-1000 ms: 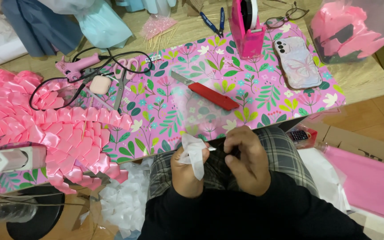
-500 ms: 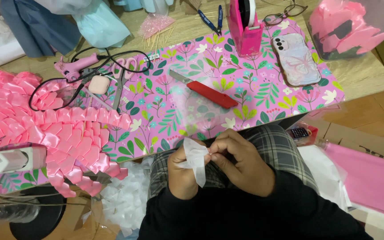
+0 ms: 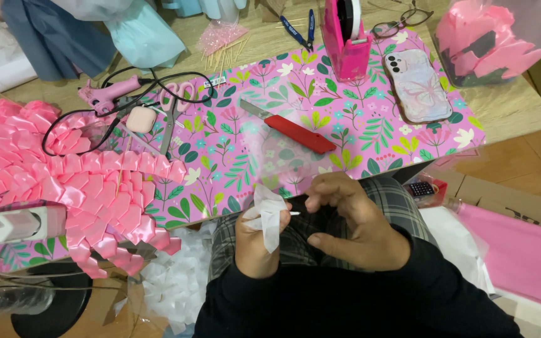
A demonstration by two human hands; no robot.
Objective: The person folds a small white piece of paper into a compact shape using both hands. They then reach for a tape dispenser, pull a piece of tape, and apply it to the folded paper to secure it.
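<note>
Down low in the middle, over a lap in checked trousers [image 3: 320, 238]: left hand [image 3: 255, 241] curled shut around a small folded bit of white ribbon [image 3: 269, 216], thumb and fingers pinching it tight. Right hand [image 3: 352, 225] just beside it at three o'clock, fingers bent, tips pinching a thin white stick [image 3: 294, 213] that pokes toward the ribbon. Looks very light, soft and floppy, that ribbon, and shiny too, so probably slippery. Easy to crush or let unfold. Best held low down at the folded base, with a firm little pinch, leaving the loose top free. Thin stick likely easy to snap or drop, so better held close to the tip. Up at twelve o'clock from the hands, on a pink flowery mat [image 3: 358, 131]: a red box cutter [image 3: 289, 128]. Farther at one o'clock, a phone [image 3: 417, 84] in a pale case and a pink tape holder [image 3: 345, 37]. Out at ten o'clock, a pink glue gun [image 3: 104, 94] with a black cord, scissors [image 3: 173, 116] and a little pink case [image 3: 140, 119]. Over at nine o'clock, a big pile of folded pink ribbon [image 3: 51, 181] petals. Down at eight o'clock, a heap of white ribbon scraps [image 3: 176, 281].
</note>
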